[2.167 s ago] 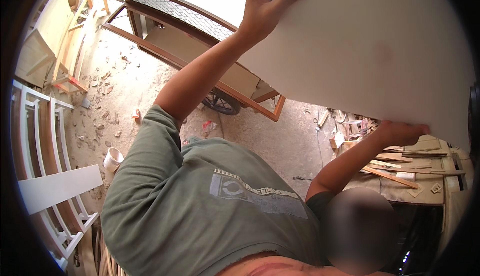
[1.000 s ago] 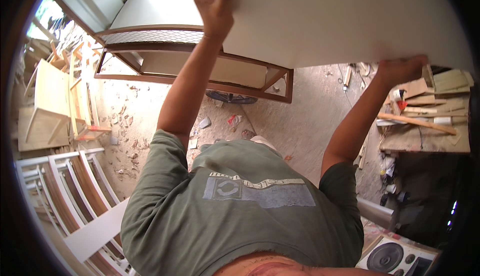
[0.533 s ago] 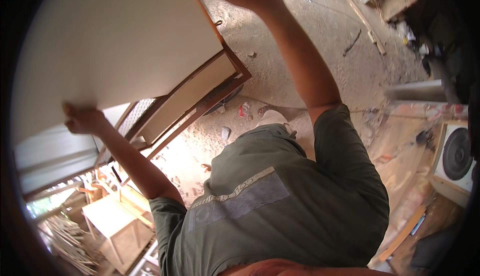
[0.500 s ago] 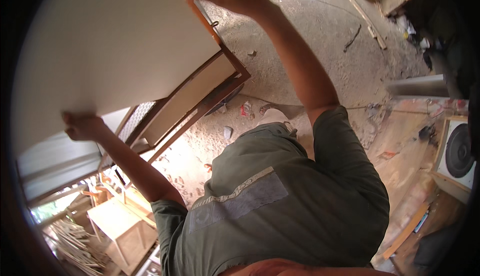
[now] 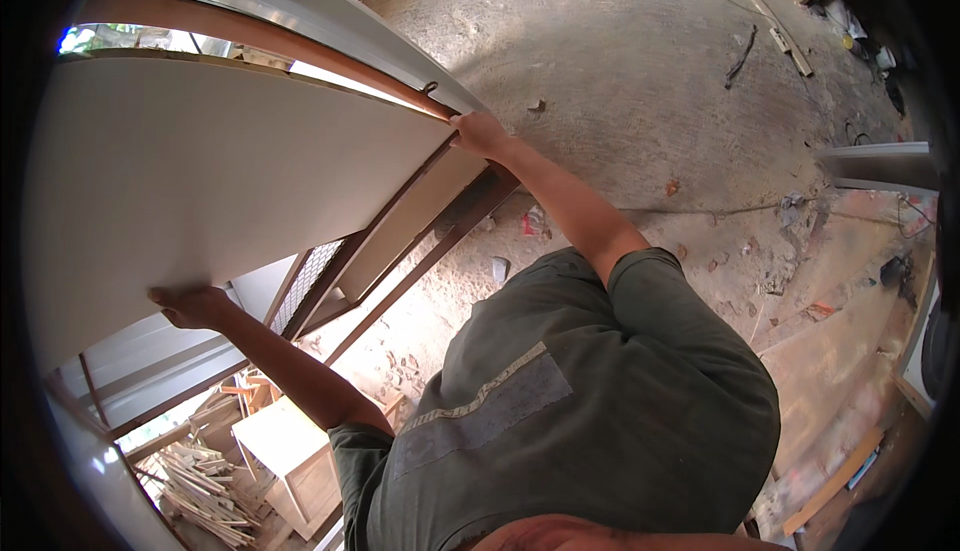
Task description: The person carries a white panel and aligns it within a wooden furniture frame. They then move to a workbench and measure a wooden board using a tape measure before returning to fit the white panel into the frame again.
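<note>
A large off-white panel [image 5: 220,161] leans across the left side, over a brown wooden frame [image 5: 490,186]. My left hand [image 5: 190,307] is closed around its lower edge, the thumb on the near side. At the panel's right corner, beside the frame, my right hand [image 5: 482,135] is closed on the edge. A gap shows between the panel's top edge and an orange-brown rail [image 5: 270,41]. Below the panel, a strip of wire mesh [image 5: 307,279] sits in the frame. A small dark hook [image 5: 430,87] stands on the rail near my right hand.
A pale wooden table [image 5: 285,436] and a heap of thin wood strips [image 5: 205,491] are at lower left. Dusty ground [image 5: 640,81] holds debris and a long wood batten [image 5: 770,16]. A speaker box [image 5: 925,351] stands at right.
My right hand has come down from above onto the panel's right corner. The panel's top edge has dropped away from the rail, opening a gap. My left hand keeps its hold.
</note>
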Tool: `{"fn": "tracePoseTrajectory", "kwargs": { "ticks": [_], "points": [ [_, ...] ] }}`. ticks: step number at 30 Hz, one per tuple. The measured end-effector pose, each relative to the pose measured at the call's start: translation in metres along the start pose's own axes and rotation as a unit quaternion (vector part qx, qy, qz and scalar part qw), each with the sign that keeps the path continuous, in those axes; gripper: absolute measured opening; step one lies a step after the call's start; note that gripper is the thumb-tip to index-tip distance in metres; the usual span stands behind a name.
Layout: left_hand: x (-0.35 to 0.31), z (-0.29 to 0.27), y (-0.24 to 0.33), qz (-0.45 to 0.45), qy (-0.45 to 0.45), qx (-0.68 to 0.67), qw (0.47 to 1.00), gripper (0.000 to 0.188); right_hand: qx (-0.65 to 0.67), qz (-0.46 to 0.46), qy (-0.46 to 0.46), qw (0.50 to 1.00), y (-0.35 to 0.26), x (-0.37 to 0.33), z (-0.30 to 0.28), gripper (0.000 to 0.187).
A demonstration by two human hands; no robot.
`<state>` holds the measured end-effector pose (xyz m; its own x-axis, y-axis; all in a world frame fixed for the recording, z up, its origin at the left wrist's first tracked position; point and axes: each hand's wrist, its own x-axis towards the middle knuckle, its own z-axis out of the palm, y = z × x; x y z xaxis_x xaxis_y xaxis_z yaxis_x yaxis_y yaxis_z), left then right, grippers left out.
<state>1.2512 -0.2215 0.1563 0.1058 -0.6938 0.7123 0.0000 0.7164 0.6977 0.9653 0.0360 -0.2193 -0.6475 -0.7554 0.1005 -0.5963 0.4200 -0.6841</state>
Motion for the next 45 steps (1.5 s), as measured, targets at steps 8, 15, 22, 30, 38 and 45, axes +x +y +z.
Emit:
{"fn": "tracePoseTrajectory", "kwargs": {
  "ticks": [8,15,22,30,38,45],
  "points": [
    [0.024,-0.022,-0.029,0.075,-0.049,0.049,0.995,0.045,0.004,0.017,-0.046,0.999,-0.013,0.027,0.013,0.042],
    [0.039,-0.021,-0.035,0.086,-0.084,-0.030,0.992,0.029,-0.109,-0.050,0.025,0.992,-0.011,0.035,0.025,0.058],
    [0.043,-0.010,-0.008,0.046,-0.047,-0.059,0.996,0.051,-0.145,-0.024,-0.015,0.989,-0.063,0.028,-0.006,0.058],
    [0.036,-0.020,0.019,0.014,-0.113,-0.236,0.965,0.042,-0.093,-0.073,0.036,0.992,-0.043,0.034,-0.001,0.044],
    [0.045,-0.046,0.029,0.001,-0.123,-0.155,0.980,0.036,0.058,-0.059,-0.034,0.996,-0.063,0.040,-0.005,0.028],
    [0.046,-0.043,0.029,-0.016,-0.138,-0.234,0.962,0.036,0.030,-0.085,-0.010,0.996,-0.062,0.039,-0.002,0.028]
  ]
}}
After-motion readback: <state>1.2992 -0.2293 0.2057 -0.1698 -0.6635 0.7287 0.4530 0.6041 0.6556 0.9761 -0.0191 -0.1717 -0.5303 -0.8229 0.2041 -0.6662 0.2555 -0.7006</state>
